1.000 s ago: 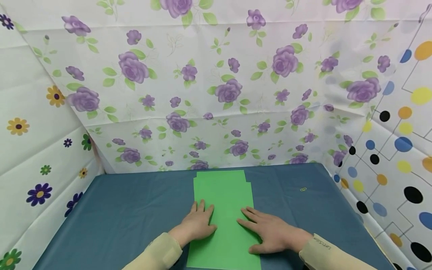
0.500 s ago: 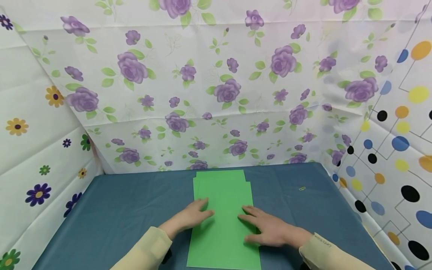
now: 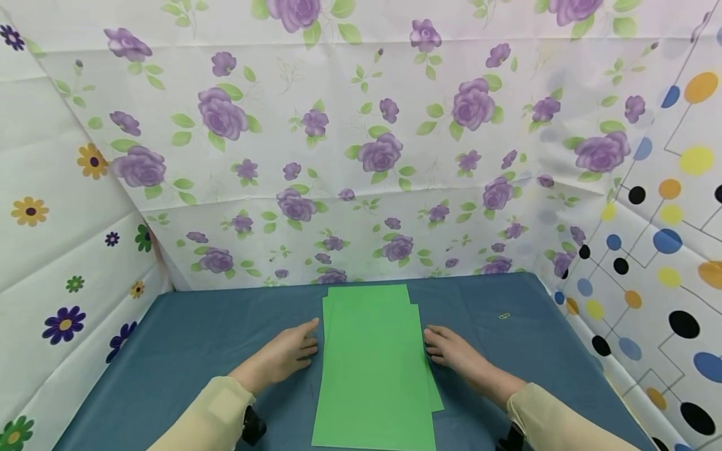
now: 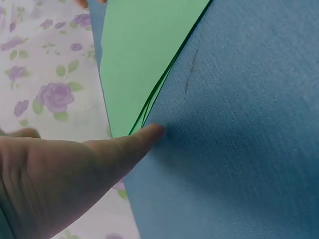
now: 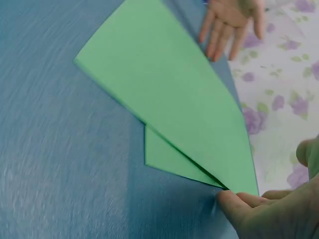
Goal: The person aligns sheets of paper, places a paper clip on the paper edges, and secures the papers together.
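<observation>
Green paper sheets, loosely stacked, lie flat on the blue-covered table, their edges out of line. From under the top sheet, the corner of a lower sheet juts out on the right. Beside the stack's left edge is my left hand, thumb up and fingers loosely bent, holding nothing. My right hand stands at the right edge, its fingertips close to the paper. In the right wrist view, the thumb of that hand is at the stack's edge; whether it touches is hard to tell.
A small yellow paper clip lies on the blue table cover to the right of the paper. Flowered sheeting hangs behind the table, with patterned sheets on both sides.
Both hands have left the top of the paper and moved outward to its sides. A lower sheet's corner now sticks out at the right, where none showed before.
</observation>
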Motion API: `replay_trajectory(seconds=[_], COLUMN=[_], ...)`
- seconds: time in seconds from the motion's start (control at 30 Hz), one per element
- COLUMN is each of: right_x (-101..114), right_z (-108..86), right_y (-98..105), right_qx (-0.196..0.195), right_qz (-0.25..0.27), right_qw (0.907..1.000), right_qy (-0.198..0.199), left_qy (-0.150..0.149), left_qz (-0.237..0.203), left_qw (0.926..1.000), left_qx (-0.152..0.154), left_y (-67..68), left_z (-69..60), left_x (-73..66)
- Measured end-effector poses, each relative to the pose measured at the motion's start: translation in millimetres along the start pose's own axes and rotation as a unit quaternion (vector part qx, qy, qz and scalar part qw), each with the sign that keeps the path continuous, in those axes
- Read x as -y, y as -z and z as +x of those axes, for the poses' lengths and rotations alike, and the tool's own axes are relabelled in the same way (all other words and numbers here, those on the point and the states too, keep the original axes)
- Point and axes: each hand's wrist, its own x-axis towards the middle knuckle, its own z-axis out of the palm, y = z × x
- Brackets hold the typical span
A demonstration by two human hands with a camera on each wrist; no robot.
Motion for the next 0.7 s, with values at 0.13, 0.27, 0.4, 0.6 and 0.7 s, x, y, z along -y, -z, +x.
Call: replay_trajectory(seconds=[0.13,0.27,0.4,0.6,0.7], right_x=[2,3,7,12,13], right_z=[1.6,2.7,2.0,2.8,4.0], right_y=[7,13,20,27,29], right_qx=[0.003,0.013,0.042,0.081,0.087], right_qz=[0.075,0.12,0.162,0.175,0.173], right_qw=[0.9966,0.9905,0.9816,0.9738,0.9729], right_qy=[-0.034,-0.066,-0.093,-0.121,-0.126], left_qy=[0.016,0.031,0.047,0.062,0.074], left_qz=[-0.034,-0.055,-0.079,-0.108,-0.116], left_qw=[0.9991,0.9973,0.9946,0.9906,0.9888], left_qx=[0.019,0.037,0.049,0.057,0.058], left_y=[7.0,11.4,14.5,17.1,17.6], left_z=[-4.1,-6.1,-6.3,-6.0,-6.4], left_x=[0.4,1.1,2.3,3.7,3.1])
